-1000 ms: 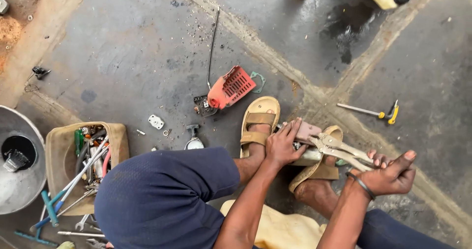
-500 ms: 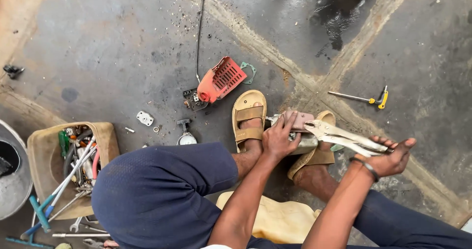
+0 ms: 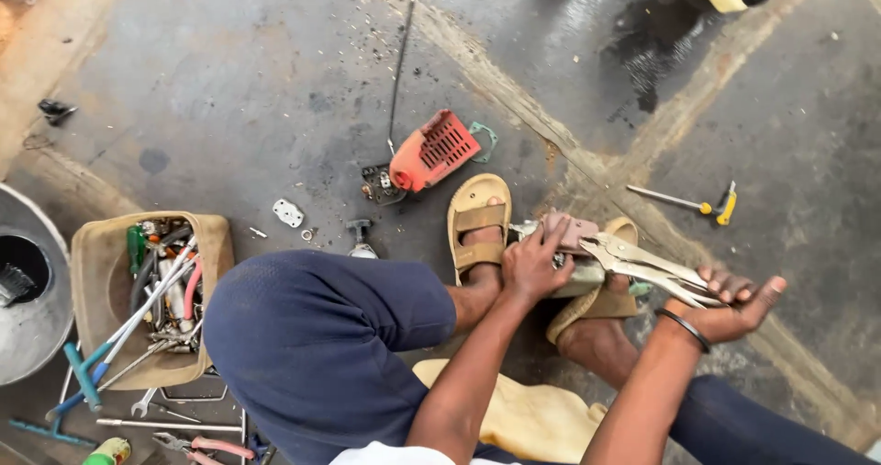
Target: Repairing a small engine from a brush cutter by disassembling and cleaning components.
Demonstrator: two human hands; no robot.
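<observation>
Silver locking pliers [image 3: 647, 268] lie across the person's sandalled feet, jaws toward a small metal part [image 3: 574, 277]. The left hand [image 3: 532, 265] presses down on that part, fingers curled over it; the right hand [image 3: 734, 302] grasps the plier handles. Left, a tan tub [image 3: 92, 272] holds wrenches and screwdrivers. Farther off lies an orange engine cover [image 3: 433, 150].

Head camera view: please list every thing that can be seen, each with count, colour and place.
locking pliers: one, silver, gripped over the feet
metal part: one, grey, under left hand
engine cover: one, red-orange, floor centre
screwdriver: one, yellow handle, floor right
tool box: one, tan, full of tools, left
metal basin: one, grey, far left
sandals: two, tan, on feet
left hand: on the part
right hand: on pliers handles
</observation>
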